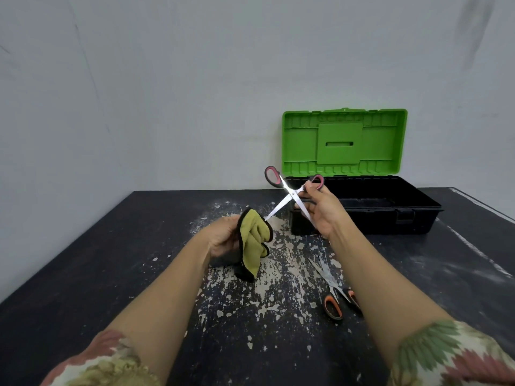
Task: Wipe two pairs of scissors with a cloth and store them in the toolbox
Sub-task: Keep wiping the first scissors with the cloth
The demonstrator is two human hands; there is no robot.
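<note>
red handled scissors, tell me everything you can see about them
The red handled scissors have black loops lined in red and shiny steel blades, spread wide open in an X. They are held in the air in front of the open toolbox; the right hand grips them, and one blade tip meets the yellow cloth.

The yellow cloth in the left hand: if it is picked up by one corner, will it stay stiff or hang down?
The yellow cloth would probably hang limp: it already folds and droops below the left hand that grips it. It looks light, since a loose hold carries it. Its fuzzy surface suggests it is unlikely to slip.
</note>
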